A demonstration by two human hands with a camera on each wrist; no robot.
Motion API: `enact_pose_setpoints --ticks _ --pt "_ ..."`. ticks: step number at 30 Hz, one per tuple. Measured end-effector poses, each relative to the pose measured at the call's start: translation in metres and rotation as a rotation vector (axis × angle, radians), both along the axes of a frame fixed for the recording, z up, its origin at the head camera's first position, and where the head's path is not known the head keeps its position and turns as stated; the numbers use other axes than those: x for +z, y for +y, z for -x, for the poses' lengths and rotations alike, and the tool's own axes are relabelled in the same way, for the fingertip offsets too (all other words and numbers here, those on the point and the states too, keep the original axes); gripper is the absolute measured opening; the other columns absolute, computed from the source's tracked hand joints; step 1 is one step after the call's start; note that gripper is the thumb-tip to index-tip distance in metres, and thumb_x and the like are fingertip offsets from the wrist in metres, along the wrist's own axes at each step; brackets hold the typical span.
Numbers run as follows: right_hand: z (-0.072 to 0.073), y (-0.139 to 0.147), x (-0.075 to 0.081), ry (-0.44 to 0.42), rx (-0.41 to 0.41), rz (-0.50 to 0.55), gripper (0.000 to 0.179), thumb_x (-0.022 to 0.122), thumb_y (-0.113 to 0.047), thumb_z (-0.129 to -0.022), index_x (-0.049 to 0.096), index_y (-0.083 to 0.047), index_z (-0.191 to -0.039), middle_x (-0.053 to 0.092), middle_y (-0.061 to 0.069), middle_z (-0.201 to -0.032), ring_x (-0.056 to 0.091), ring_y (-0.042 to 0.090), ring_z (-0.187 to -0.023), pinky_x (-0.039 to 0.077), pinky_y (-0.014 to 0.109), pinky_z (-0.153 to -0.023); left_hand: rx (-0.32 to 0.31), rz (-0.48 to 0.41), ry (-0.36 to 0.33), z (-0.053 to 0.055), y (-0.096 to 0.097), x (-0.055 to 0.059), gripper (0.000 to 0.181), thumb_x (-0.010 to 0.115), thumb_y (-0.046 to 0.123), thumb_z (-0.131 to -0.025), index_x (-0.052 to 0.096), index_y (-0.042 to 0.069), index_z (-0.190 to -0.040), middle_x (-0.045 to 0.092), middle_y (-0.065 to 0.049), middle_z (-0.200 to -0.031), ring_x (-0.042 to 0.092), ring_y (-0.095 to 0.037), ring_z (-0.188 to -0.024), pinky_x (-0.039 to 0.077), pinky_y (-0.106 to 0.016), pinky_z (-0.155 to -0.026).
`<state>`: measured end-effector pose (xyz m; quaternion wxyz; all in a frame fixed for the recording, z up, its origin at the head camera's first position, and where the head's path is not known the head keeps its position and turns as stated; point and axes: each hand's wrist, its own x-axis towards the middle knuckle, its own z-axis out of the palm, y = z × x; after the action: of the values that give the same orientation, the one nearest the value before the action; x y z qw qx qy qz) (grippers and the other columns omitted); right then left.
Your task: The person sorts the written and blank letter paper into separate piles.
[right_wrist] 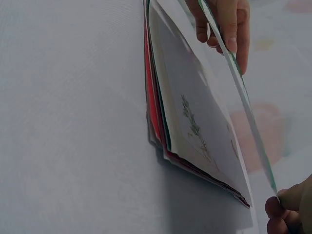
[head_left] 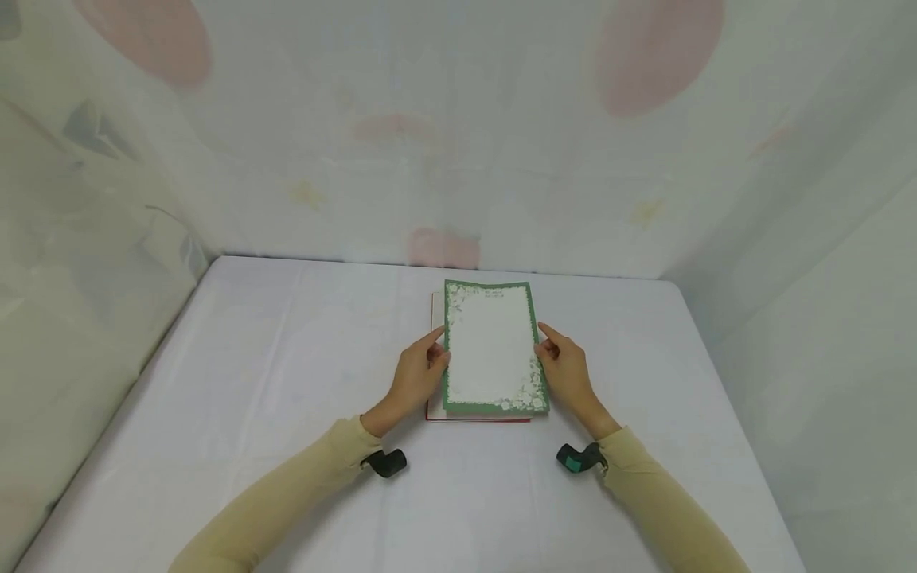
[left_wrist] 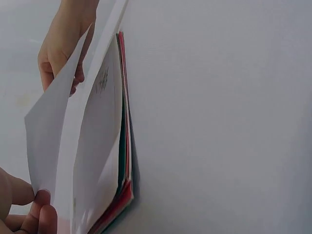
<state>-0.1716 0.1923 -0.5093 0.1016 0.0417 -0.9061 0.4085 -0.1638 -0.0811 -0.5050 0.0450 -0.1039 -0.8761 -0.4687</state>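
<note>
Green-bordered sheet (head_left: 494,342) hangs above paper stack (right_wrist: 187,107), pinched at opposite edges by left hand (head_left: 415,370) and right hand (head_left: 566,370). Lifting looks done; sheet not yet set down, anything further unclear.

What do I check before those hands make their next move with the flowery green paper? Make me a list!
1. Left hand pinching the green-bordered sheet by its left edge: ok.
2. Right hand pinching the right edge: ok.
3. Sheet held clear of the paper stack: ok, both wrist views show a gap.
4. Sheet lined up over the stack in the head view: not ok, the stack peeks out at the left and bottom.
5. Stack edges neat: not ok, the layers are uneven.
6. Only one sheet held: cannot tell.
</note>
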Motion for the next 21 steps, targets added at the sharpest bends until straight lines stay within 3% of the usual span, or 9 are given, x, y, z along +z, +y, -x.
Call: enact_pose_setpoints --ticks 14,21 --pt "0.000 0.032 0.016 -0.023 -0.055 0.009 0.042 0.062 -0.008 -0.096 0.058 -0.004 -0.138 0.070 0.016 -0.097 0.059 0.022 -0.085 0.045 0.022 -0.074 -0.028 -0.051 0.033 0.009 0.035 0.007 0.050 0.061 0.009 -0.095 0.050 0.002 -0.143 0.067 -0.010 -0.094 0.060 -0.017 -0.083 0.051 -0.030 -0.077" --pt "-0.001 0.053 0.023 -0.024 -0.093 0.021 0.040 0.063 -0.009 -0.096 0.060 -0.003 -0.135 0.070 0.017 -0.097 0.056 0.013 -0.080 0.042 0.013 -0.070 -0.028 -0.077 0.039 0.012 0.058 0.011 0.050 0.062 0.010 -0.095 0.050 0.004 -0.143 0.068 -0.009 -0.094 0.062 -0.017 -0.082 0.049 -0.026 -0.072"
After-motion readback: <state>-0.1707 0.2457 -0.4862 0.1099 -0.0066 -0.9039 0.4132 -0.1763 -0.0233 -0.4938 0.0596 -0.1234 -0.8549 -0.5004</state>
